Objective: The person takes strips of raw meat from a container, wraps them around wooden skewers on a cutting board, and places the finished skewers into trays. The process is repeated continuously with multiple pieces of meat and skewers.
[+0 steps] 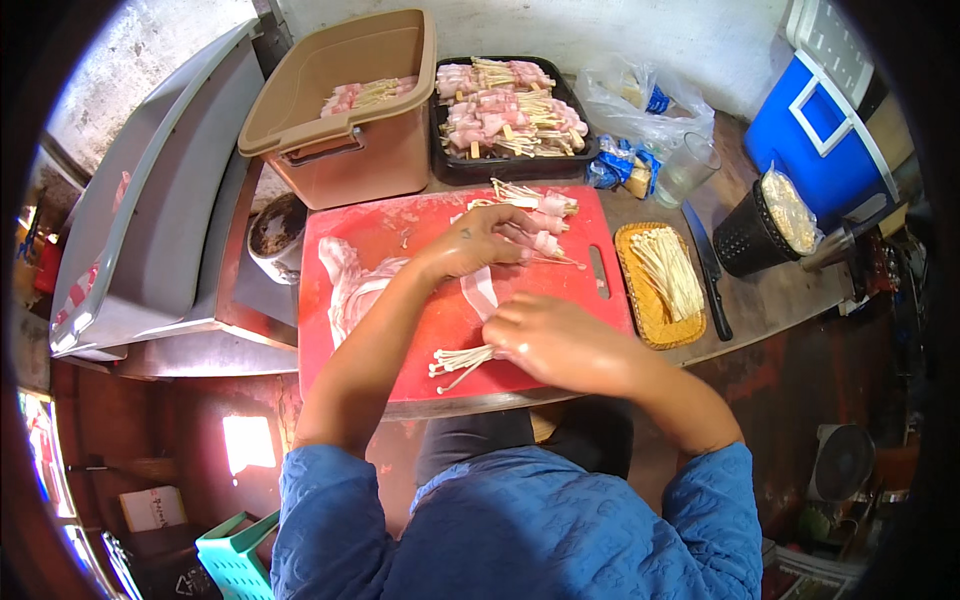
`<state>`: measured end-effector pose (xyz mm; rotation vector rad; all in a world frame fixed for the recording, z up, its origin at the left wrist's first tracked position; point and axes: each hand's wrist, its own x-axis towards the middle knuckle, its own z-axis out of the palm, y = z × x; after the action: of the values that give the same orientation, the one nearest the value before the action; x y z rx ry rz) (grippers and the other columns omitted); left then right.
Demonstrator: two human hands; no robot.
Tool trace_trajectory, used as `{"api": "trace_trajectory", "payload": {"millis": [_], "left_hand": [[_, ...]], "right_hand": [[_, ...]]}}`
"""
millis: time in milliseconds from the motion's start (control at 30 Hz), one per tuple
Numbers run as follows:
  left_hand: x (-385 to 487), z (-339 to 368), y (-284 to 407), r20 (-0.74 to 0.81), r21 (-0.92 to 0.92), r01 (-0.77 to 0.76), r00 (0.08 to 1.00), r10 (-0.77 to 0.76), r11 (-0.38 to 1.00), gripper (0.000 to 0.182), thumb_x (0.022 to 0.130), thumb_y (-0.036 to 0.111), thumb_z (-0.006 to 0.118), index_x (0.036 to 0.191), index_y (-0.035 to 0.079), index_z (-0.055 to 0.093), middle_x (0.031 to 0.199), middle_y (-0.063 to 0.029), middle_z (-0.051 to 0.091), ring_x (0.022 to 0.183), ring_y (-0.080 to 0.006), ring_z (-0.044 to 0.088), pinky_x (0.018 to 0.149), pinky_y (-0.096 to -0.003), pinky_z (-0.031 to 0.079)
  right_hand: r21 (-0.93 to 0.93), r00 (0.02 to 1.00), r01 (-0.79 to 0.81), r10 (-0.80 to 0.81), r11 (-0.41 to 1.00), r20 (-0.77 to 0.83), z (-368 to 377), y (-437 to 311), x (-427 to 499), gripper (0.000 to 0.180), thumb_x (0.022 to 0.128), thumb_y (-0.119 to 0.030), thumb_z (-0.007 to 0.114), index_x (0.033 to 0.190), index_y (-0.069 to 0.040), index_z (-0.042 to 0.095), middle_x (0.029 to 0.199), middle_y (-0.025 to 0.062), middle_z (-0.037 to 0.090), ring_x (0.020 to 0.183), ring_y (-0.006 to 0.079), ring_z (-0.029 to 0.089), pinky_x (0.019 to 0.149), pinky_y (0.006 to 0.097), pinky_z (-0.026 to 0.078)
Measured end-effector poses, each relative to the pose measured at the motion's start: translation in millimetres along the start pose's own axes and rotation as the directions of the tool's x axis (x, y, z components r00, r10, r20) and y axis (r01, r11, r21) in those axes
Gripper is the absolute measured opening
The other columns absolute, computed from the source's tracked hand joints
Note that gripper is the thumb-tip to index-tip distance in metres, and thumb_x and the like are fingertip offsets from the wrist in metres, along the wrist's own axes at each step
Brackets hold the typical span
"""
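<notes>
My right hand [555, 337] is closed around a small bunch of enoki mushrooms [459, 364] near the front edge of the red cutting board [405, 375]. A strip of raw bacon [480, 291] runs across the board from that hand toward my left hand [484, 244]. My left hand lies palm down beside finished bacon-wrapped mushroom rolls [553, 223]; whether its fingers grip anything is hidden. More bacon slices [356, 285] lie in a loose pile at the board's left. Loose enoki [667, 270] fill part of a yellow woven basket [645, 319] to the right.
Behind the board stand a brown plastic bin [360, 165] and a black tray [517, 169] of bacon rolls. A knife [709, 274], a drinking glass [686, 171], a black perforated cup [750, 232] and a blue cooler [810, 142] stand at right. A metal can [277, 240] is at left.
</notes>
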<state>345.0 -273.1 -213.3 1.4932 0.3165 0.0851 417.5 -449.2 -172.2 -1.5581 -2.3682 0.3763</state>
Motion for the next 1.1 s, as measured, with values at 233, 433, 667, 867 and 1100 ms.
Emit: {"api": "trace_trajectory", "payload": {"millis": [233, 433, 667, 867, 1100], "left_hand": [[-34.3, -18.8, 11.7, -0.265, 0.474, 0.11, 0.964, 0.022, 0.873, 0.029, 0.082, 0.016, 0.07, 0.105, 0.001, 0.061, 0.086, -0.0027, 0.059, 0.081, -0.0069, 0.056, 0.065, -0.0223, 0.047], [-48.5, 9.2, 20.2, -0.139, 0.013, -0.184, 0.973, 0.184, 0.983, 0.022, 0.087, 0.009, 0.068, 0.105, -0.001, 0.058, 0.094, -0.0027, 0.06, 0.084, -0.0075, 0.057, 0.074, -0.0227, 0.048], [-82.6, 35.8, 20.0, -0.189, -0.046, -0.28, 0.945, 0.267, 0.959, 0.022, 0.087, 0.007, 0.068, 0.104, 0.0, 0.057, 0.1, -0.0038, 0.06, 0.091, -0.0088, 0.059, 0.077, -0.0232, 0.051], [-128.1, 36.2, -26.8, -0.23, -0.162, 0.007, 0.972, -0.045, 0.987, 0.021, 0.088, 0.008, 0.067, 0.105, 0.0, 0.058, 0.09, -0.0021, 0.061, 0.079, -0.005, 0.056, 0.069, -0.0195, 0.047], [-139.8, 40.1, -44.8, -0.305, -0.088, 0.043, 0.95, -0.068, 0.995, 0.021, 0.088, 0.004, 0.066, 0.106, 0.0, 0.056, 0.084, -0.0021, 0.06, 0.075, -0.0063, 0.057, 0.064, -0.0192, 0.046]], "right_hand": [[-0.042, 0.976, -0.05, 0.041, 0.998, -0.212, 62.7, 16.6, 5.5, 0.021, 0.081, -0.015, 0.064, 0.099, -0.004, 0.06, 0.096, 0.0092, 0.061, 0.091, 0.0273, 0.058, 0.077, 0.036, 0.049], [0.468, 0.729, -0.186, 0.44, 0.864, -0.524, 35.0, 36.6, -20.6, 0.024, 0.082, -0.01, 0.066, 0.104, -0.004, 0.063, 0.098, 0.0104, 0.063, 0.099, 0.0294, 0.057, 0.087, 0.039, 0.045], [0.811, 0.87, -0.077, 0.436, 0.58, -0.229, 23.9, 46.2, -24.1, 0.014, 0.093, -0.005, 0.055, 0.106, 0.0, 0.059, 0.095, 0.0098, 0.065, 0.089, 0.0146, 0.063, 0.077, 0.0291, 0.05], [0.609, 0.922, -0.121, 0.316, 0.784, -0.223, 43.9, 45.9, -17.6, 0.007, 0.086, -0.008, 0.064, 0.089, -0.002, 0.062, 0.085, 0.0076, 0.063, 0.085, 0.0217, 0.06, 0.075, 0.0334, 0.047], [0.393, 0.931, -0.109, 0.232, 0.913, -0.28, 68.5, 49.5, -19.9, 0.017, 0.077, -0.013, 0.072, 0.092, -0.006, 0.067, 0.096, 0.0069, 0.062, 0.092, 0.0259, 0.057, 0.079, 0.0367, 0.044]]}}
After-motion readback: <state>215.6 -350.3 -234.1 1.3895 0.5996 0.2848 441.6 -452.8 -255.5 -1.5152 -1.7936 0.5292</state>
